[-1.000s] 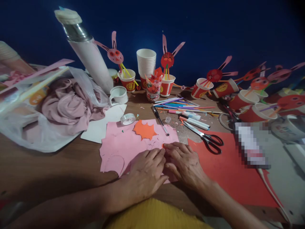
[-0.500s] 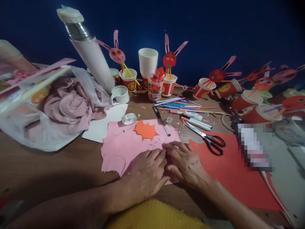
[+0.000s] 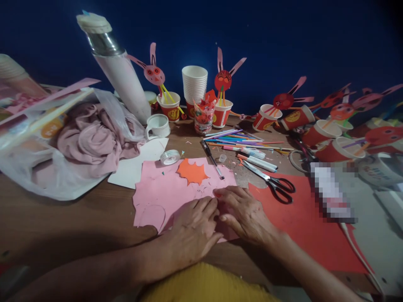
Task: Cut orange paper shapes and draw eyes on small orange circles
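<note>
My left hand (image 3: 197, 222) lies palm down on the pink paper (image 3: 151, 184), its fingers close together and its thumb stretched to the side. Beside it my right hand (image 3: 244, 209) is bent over the same sheet, fingers curled against the left fingertips. A small red bit (image 3: 218, 193) shows at the right fingertips; what lies under them is hidden. Just beyond the hands, an orange spiky paper cutout (image 3: 192, 171) rests on the pink sheet. A black pen (image 3: 212, 159) lies across its far edge. A curved outline is drawn at the sheet's near left.
Scissors (image 3: 272, 182) lie partly on red paper (image 3: 308, 226) at right. Behind are markers (image 3: 258, 162), coloured sticks (image 3: 236, 137), tape (image 3: 170, 157), a white mug (image 3: 158, 126), stacked cups (image 3: 194, 84) and several paper-cup rabbits. A plastic bag (image 3: 63, 180) and a thermos (image 3: 122, 79) stand left.
The view has shifted slightly. Both hands stay in nearly the same place on the pink paper, and the red bit at the right fingertips shows more clearly.
</note>
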`<state>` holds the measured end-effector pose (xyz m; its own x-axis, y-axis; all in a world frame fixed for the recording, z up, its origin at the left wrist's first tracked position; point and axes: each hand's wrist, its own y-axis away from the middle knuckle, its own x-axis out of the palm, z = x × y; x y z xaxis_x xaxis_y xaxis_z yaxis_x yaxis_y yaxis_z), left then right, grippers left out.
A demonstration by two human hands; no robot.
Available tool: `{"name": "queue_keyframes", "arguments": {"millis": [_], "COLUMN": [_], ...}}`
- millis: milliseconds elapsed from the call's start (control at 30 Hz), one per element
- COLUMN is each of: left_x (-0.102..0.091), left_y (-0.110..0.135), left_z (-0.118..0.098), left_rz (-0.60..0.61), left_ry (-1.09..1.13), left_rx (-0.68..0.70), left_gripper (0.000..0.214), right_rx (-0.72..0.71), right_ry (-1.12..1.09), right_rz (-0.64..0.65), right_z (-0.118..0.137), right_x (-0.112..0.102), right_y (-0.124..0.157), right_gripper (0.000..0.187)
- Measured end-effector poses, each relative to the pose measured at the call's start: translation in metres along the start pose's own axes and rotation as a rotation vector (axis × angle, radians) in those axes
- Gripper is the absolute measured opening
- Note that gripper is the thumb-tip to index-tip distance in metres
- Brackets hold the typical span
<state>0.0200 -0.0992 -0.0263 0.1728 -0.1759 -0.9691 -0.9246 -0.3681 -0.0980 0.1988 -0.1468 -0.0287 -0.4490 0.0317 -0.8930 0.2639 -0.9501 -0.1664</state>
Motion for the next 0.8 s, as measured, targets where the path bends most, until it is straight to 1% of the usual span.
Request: {"name": "queue_keyframes", "arguments": {"millis": [100,233,333,433,533,700,800], "left_x": [0.000,0.003,0.005,0.006,0.004,0.002,0.001], "left_y": [0.000,0.002,0.002,0.001,0.000,0.000,0.002], "left_z": [0.000,0.002,0.003,0.003,0.003,0.002,0.003], "left_rz": [0.004,-0.009,-0.027,-0.009,0.009,0.025,0.012], "left_ry": [0.003,-0.026,-0.055,-0.062,-0.068,-0.042,-0.052], "left_rx": [0.002,0.021,0.057,0.068,0.069,0.030,0.041], "left_gripper": [0.033,0.032,0.029,0.030,0.029,0.034,0.037], "right_rx": [-0.016,-0.030,-0.050,-0.065,-0.054,-0.063,-0.061], "right_ry": [-0.055,-0.022,0.012,0.051,0.067,-0.006,0.001], "right_rz": [-0.016,-0.024,-0.002,0.003,0.012,-0.018,-0.037], "right_z": [0.000,0.000,0.001,0.003,0.003,-0.002,-0.003], "right_x": [-0.006,-0.009,-0.005,0.001,0.003,-0.005,-0.008], "right_y": [-0.001,0.000,0.002,0.004,0.004,0.007,0.011], "right_gripper": [0.053,0.052,0.048,0.042,0.040,0.046,0.047]}}
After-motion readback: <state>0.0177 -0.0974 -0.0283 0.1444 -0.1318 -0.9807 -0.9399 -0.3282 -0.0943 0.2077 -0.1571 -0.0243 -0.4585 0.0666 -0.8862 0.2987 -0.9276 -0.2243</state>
